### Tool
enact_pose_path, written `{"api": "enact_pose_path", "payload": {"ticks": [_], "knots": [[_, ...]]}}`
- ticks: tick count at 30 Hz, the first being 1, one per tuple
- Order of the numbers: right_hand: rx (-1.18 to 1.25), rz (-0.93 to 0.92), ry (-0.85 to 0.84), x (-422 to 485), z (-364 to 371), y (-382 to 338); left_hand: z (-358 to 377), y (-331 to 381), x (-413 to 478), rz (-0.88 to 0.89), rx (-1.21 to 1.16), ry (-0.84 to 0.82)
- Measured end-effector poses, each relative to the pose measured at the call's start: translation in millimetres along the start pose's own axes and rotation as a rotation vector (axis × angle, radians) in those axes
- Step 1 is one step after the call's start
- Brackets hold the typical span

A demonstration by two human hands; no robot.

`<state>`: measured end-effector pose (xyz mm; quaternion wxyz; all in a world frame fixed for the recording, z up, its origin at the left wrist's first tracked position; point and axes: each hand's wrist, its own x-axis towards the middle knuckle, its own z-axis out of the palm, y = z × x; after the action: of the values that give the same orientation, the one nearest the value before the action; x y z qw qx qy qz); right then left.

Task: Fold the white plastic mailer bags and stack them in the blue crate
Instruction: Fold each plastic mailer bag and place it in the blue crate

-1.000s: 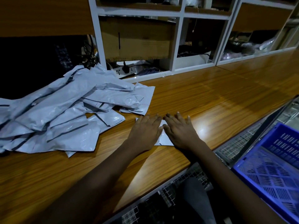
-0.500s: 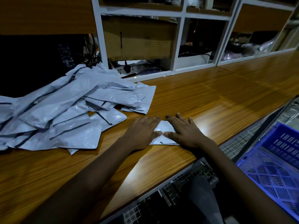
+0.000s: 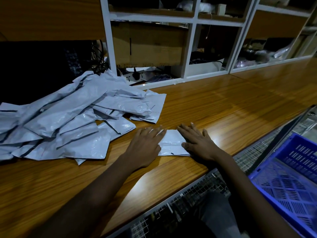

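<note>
My left hand lies flat on the left part of a folded white bag, fingers straight and pointing away from me and a little to the right, palm pressing down. My right hand lies flat on the bag's right edge in the same way, fingers straight and slightly spread, thumb tucked along the near side. Neither hand grips anything; both only press, and a strip of bare white plastic shows between them. The bag sits on the wooden table, close to its near edge, creased across the middle, with part of it hidden under my palms. To the left, just beside my left hand, a loose pile of unfolded bags sprawls over the table, the bags overlapping one another at all angles, some showing dark strips along one end. The blue crate stands low to my right, below the level of the table and well apart from the bag I am pressing; I see its slotted walls and floor, and no bag lies in the part I can see. A grey wire mesh runs along under the table's near edge. Behind the table rises a white shelf frame holding a cardboard box, with a power strip lying beneath the box.
</note>
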<state>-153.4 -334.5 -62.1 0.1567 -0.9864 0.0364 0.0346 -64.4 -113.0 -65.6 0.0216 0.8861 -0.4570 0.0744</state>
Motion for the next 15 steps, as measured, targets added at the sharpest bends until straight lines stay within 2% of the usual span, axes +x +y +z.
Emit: {"api": "enact_pose_path", "payload": {"ticks": [3,6,8,12,15], "knots": [[0.041,0.051,0.057,-2,-4,-4,-8,7,5,-0.059,-0.036,0.044],[0.042,0.099,0.225,5,-3,-21,-8,19,22,-0.132,-0.065,0.138],[0.000,0.109,0.308,16,3,-37,-2,28,33,-0.147,-0.039,0.143],[-0.293,0.128,0.271,29,24,-49,14,29,38,-0.117,0.001,0.099],[-0.373,0.099,0.274,26,28,-42,19,20,31,-0.073,0.006,0.141]]}}
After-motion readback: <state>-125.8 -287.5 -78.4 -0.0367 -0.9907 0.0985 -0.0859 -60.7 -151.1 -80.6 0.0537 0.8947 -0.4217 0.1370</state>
